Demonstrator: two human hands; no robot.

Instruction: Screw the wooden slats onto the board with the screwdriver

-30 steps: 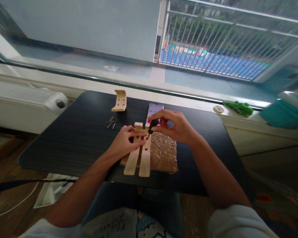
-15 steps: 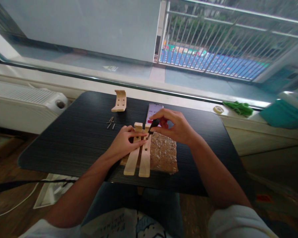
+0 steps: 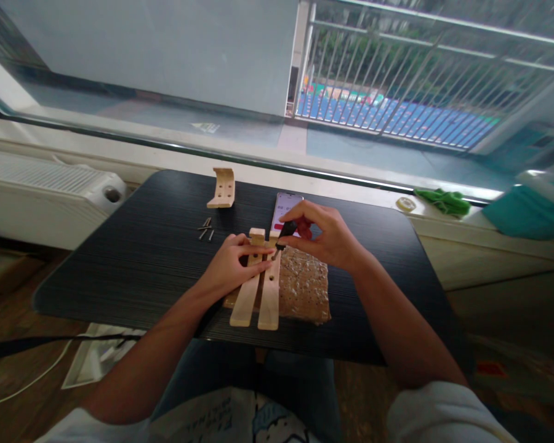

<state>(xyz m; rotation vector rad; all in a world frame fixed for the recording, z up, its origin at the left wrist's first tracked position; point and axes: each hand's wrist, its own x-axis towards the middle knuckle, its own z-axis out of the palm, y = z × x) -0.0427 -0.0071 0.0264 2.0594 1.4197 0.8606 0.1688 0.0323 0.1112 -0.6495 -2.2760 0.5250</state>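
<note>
My right hand (image 3: 321, 231) is closed around the black handle of a small screwdriver (image 3: 286, 231). Its tip points down at the right-hand wooden piece (image 3: 269, 304), near that piece's upper end. My left hand (image 3: 233, 261) lies across the left-hand wooden piece (image 3: 242, 307). Its thumb and forefinger reach onto the right-hand piece, on either side of the screwdriver's tip, and steady it. Any screw under the tip is too small to make out. Both pieces are long, pale and flared at the near end; a dark hole shows in the right one.
Under the wooden pieces lies a brown, bubble-textured block (image 3: 305, 286). Several screws (image 3: 205, 229) and a curved wooden part with holes (image 3: 224, 187) rest farther back on the black table (image 3: 133, 246). A phone (image 3: 284, 206) lies behind my right hand. A green cloth (image 3: 443, 202) is on the windowsill.
My right fingers have shifted very slightly on the screwdriver's handle. My left hand and the wooden pieces have stayed in place.
</note>
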